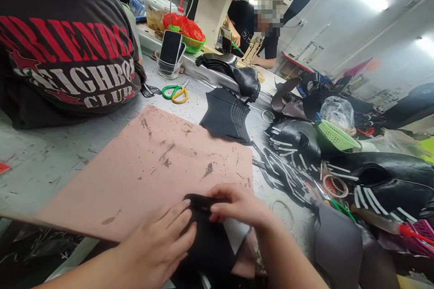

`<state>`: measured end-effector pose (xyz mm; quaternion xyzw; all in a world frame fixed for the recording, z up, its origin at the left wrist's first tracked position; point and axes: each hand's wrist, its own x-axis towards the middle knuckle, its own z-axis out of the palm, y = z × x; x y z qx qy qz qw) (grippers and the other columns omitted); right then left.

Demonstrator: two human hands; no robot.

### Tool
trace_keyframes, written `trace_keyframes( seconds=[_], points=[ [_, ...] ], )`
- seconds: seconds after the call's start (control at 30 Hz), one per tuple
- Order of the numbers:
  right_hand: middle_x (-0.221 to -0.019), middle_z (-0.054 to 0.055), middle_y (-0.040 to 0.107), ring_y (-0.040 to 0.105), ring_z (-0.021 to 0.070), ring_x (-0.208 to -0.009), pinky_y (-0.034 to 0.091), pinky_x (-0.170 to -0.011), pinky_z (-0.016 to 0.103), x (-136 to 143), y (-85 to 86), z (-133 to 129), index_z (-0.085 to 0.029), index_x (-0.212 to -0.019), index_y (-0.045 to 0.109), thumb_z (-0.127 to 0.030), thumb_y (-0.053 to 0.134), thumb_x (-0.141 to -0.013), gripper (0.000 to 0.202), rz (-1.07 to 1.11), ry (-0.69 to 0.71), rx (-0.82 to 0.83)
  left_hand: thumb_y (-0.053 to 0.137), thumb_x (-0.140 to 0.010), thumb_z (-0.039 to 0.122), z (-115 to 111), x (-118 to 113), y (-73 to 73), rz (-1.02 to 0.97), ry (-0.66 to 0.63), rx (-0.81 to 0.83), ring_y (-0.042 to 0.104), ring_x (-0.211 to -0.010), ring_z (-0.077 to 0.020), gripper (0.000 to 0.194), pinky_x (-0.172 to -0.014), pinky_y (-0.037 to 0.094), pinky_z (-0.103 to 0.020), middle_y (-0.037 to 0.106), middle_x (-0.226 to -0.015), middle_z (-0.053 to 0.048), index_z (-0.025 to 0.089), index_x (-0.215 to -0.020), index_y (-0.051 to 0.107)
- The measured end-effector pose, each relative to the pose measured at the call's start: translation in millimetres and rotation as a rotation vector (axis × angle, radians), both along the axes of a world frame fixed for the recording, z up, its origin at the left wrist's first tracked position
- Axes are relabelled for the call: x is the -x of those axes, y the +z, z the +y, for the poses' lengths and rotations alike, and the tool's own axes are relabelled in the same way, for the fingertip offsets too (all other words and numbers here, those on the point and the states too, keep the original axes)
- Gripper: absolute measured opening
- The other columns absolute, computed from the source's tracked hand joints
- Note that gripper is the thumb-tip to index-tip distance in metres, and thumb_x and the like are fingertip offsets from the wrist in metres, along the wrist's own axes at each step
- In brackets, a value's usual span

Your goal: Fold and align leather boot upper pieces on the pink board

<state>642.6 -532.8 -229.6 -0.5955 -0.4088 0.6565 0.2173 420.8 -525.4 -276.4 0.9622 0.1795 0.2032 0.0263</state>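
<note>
In the head view a black sheet piece (212,244), perhaps leather or fabric, lies at the near edge of the pink board (183,149). Its upper edge is folded or raised. My left hand (161,237) rests on the piece's left side, fingers stretched out and slightly apart. On the right, my right hand (239,205) pinches the upper edge between thumb and fingers. The lower part of the piece hangs toward me, partly behind my left hand.
A stack of black cut pieces (225,115) lies beyond the board, near scissors (176,92) with green and yellow handles. Black parts with white strips (298,142) crowd the right. A co-worker (68,49) sits at left; another person (252,27) works at the back.
</note>
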Motion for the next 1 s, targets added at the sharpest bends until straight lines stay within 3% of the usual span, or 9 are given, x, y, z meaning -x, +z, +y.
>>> trace_keyframes(
  seconds=[0.07, 0.17, 0.3, 0.4, 0.67, 0.77, 0.87, 0.93, 1.0],
  points=[
    [-0.068, 0.000, 0.063, 0.061, 0.0133, -0.064, 0.047, -0.061, 0.025, -17.6, 1.8, -4.6, -0.016, -0.091, 0.061, -0.027, 0.067, -0.063, 0.031, 0.057, -0.066, -0.014, 0.046, -0.086, 0.032, -0.1, 0.2, -1.2, -0.045, 0.028, 0.016, 0.053, -0.106, -0.0187, 0.024, -0.092, 0.030, -0.029, 0.062, -0.109, -0.004, 0.024, -0.104, 0.059],
    [-0.060, -0.003, 0.058, 0.055, 0.0106, -0.056, 0.042, -0.056, 0.024, -30.9, -2.0, -9.6, -0.016, -0.079, 0.061, -0.026, 0.068, -0.061, 0.021, -0.128, -0.154, -0.107, 0.048, -0.084, 0.032, 0.1, 0.9, -2.0, -0.084, 0.044, 0.053, 0.054, -0.105, -0.0179, 0.023, -0.091, 0.031, -0.028, 0.061, -0.113, -0.005, 0.026, -0.103, 0.060],
    [-0.056, -0.005, 0.052, 0.046, 0.0087, -0.053, 0.035, -0.051, 0.021, -28.2, -10.1, -8.5, -0.017, -0.066, 0.056, -0.020, 0.066, -0.065, 0.010, -0.373, -0.152, -0.207, 0.051, -0.082, 0.034, 2.3, -0.3, -0.1, -0.067, 0.049, 0.104, 0.055, -0.104, -0.0177, 0.023, -0.090, 0.031, -0.030, 0.056, -0.125, -0.003, 0.029, -0.102, 0.060],
    [-0.060, -0.004, 0.055, 0.048, 0.0100, -0.058, 0.036, -0.055, 0.022, -27.5, -10.9, -5.3, -0.017, -0.067, 0.057, -0.019, 0.066, -0.067, 0.010, -0.447, -0.130, -0.257, 0.051, -0.080, 0.039, 5.3, -4.4, 1.1, -0.043, 0.026, 0.086, 0.058, -0.097, -0.0177, 0.022, -0.089, 0.030, -0.032, 0.061, -0.121, -0.002, 0.029, -0.097, 0.062],
    [-0.057, -0.005, 0.053, 0.046, 0.0098, -0.056, 0.034, -0.052, 0.021, -44.5, -7.0, -1.5, -0.017, -0.063, 0.057, -0.020, 0.067, -0.067, 0.012, -0.523, -0.171, -0.216, 0.049, -0.080, 0.042, 16.3, -22.1, 5.1, -0.022, -0.091, -0.031, 0.054, -0.090, -0.0208, 0.032, -0.085, 0.032, -0.035, 0.058, -0.125, 0.002, 0.026, -0.105, 0.061],
    [-0.056, -0.005, 0.052, 0.047, 0.0097, -0.055, 0.035, -0.052, 0.021, -46.4, -8.6, -1.2, -0.017, -0.062, 0.056, -0.024, 0.069, -0.067, 0.016, -0.536, -0.197, -0.202, 0.049, -0.079, 0.040, 11.4, -32.0, 3.7, -0.003, -0.087, -0.081, 0.054, -0.095, -0.0239, 0.031, -0.086, 0.032, -0.037, 0.061, -0.119, -0.005, 0.022, -0.100, 0.063],
    [-0.056, -0.005, 0.052, 0.046, 0.0095, -0.055, 0.034, -0.051, 0.021, -47.1, -10.8, -1.6, -0.017, -0.061, 0.054, -0.025, 0.071, -0.065, 0.019, -0.553, -0.211, -0.206, 0.054, -0.073, 0.060, 3.5, -45.5, 4.0, 0.007, -0.066, -0.121, 0.053, -0.101, -0.0311, 0.048, -0.084, 0.033, -0.040, 0.064, -0.110, -0.014, 0.017, -0.091, 0.066],
    [-0.056, -0.006, 0.051, 0.045, 0.0092, -0.055, 0.032, -0.050, 0.020, -47.8, -11.5, -2.3, -0.017, -0.060, 0.053, -0.025, 0.072, -0.065, 0.020, -0.569, -0.205, -0.222, 0.055, -0.062, 0.075, 0.5, -54.7, 7.3, 0.073, -0.046, -0.120, 0.054, -0.097, -0.0342, 0.066, -0.076, 0.035, -0.041, 0.062, -0.116, -0.015, 0.018, -0.093, 0.066],
    [-0.054, -0.006, 0.049, 0.044, 0.0091, -0.054, 0.031, -0.050, 0.020, -48.4, -11.1, -3.1, -0.017, -0.058, 0.052, -0.024, 0.071, -0.065, 0.022, -0.593, -0.189, -0.241, 0.055, -0.057, 0.079, 0.2, -62.6, 11.6, 0.187, -0.037, -0.082, 0.056, -0.089, -0.0316, 0.073, -0.070, 0.037, -0.039, 0.056, -0.125, -0.014, 0.019, -0.097, 0.065]
  ],
)
